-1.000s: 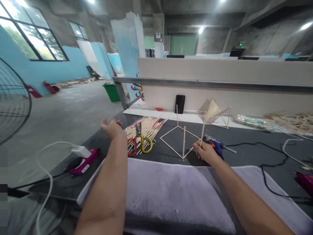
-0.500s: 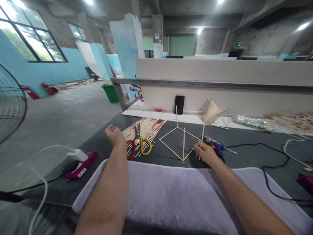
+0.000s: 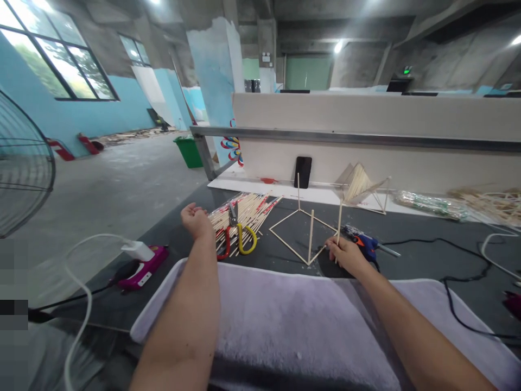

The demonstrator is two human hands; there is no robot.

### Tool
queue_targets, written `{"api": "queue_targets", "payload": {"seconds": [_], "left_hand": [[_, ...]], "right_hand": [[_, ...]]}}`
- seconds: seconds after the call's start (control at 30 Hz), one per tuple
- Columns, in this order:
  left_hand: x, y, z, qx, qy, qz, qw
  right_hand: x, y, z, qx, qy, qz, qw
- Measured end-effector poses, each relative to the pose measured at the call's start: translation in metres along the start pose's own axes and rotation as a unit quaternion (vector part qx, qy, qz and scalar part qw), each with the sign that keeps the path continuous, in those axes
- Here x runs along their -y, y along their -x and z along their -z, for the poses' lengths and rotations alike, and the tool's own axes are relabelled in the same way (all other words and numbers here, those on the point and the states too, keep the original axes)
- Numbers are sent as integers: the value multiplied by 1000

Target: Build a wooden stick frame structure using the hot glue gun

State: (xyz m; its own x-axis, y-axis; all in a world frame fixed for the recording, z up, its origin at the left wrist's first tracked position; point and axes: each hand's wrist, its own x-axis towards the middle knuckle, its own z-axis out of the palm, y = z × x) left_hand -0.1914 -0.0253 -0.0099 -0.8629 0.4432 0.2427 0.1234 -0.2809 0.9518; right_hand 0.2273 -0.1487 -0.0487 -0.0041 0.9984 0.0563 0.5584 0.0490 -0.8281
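Observation:
My right hand (image 3: 342, 254) pinches a thin wooden stick (image 3: 339, 220), holding it upright at the right corner of a square stick frame (image 3: 288, 248) lying on the dark table. Two other sticks stand upright on this frame, one at the near corner (image 3: 311, 236) and one at the far corner (image 3: 298, 191). My left hand (image 3: 196, 220) hovers at the table's left side, fingers loosely curled and apart, holding nothing visible. Beside it lie scissors (image 3: 247, 239) with red and yellow handles, resting on a pile of bamboo sticks (image 3: 254, 210). A blue glue gun (image 3: 367, 245) lies just beyond my right hand.
A lilac towel (image 3: 285, 309) covers the near edge. Behind stand a black phone (image 3: 303, 172) and a stick model (image 3: 360, 184). A plastic-wrapped bundle (image 3: 429, 204) lies at right. A purple power strip (image 3: 144, 270) sits at left; a black cord (image 3: 443, 277) crosses the right.
The whole view has shifted slightly to the right and up. My right hand keeps its hold on the upright stick, and my left hand stays beside the pile.

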Motion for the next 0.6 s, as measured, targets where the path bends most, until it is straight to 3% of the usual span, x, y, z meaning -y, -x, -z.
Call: {"api": "queue_targets", "payload": {"seconds": [0.6], "left_hand": [[-7,11,-3,35,45,-30,998]], "right_hand": [[2,2,0,13,-34,-15,999]]}}
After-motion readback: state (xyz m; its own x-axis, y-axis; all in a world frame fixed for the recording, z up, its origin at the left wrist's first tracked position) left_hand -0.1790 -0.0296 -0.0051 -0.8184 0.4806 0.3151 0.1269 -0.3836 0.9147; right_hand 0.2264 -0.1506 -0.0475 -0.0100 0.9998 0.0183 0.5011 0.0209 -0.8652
